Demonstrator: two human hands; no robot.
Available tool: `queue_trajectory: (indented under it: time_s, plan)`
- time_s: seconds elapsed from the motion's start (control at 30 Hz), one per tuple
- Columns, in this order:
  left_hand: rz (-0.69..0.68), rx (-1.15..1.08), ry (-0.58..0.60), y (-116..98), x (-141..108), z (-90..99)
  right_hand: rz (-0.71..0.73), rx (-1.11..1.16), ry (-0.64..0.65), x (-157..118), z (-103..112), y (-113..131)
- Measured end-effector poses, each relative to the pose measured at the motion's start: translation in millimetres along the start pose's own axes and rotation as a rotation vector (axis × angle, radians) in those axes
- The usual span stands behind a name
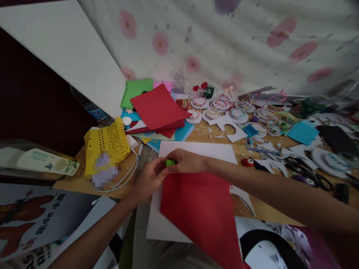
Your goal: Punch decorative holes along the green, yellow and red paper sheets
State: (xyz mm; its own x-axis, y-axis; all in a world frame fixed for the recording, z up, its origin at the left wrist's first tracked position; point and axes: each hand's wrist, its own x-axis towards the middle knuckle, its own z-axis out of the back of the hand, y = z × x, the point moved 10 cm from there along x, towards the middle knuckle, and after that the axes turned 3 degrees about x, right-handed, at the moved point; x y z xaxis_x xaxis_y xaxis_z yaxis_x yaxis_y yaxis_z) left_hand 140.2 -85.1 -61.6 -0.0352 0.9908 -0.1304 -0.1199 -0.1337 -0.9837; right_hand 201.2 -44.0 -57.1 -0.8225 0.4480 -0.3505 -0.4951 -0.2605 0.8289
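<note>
A small green object (169, 163) sits between my two hands near the top left corner of a large red sheet (199, 209). My right hand (182, 161) has its fingers closed around the green object from the right. On the other side, my left hand (151, 175) has its fingertips pinched at the object's left end and the red sheet's corner; exactly what they grip is hidden. Beneath the red sheet lies a larger white sheet (162, 228), which overhangs the table's front edge.
Stacked coloured sheets with a red one (158, 106) on top lie behind. A yellow perforated sheet (106, 144) and white cable (131, 175) are left. Decorated white discs (237, 115), paper scraps, scissors (311, 175) and a black phone-like object (338, 140) crowd the right.
</note>
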Motion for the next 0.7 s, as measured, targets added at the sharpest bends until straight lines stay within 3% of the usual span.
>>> queue_trajectory:
  time_s: [0.33,0.53,0.7]
  plan:
    - [0.022,-0.014,0.019,11,5,-3.3,-0.037,0.025,-0.054,8,6,-16]
    - [0.172,-0.2,0.121,15,0,-0.6,0.048,0.118,0.163,-2,4,-5]
    - [0.242,-0.233,0.116,16,-9,3.3,0.042,0.307,0.156,-15,6,-7]
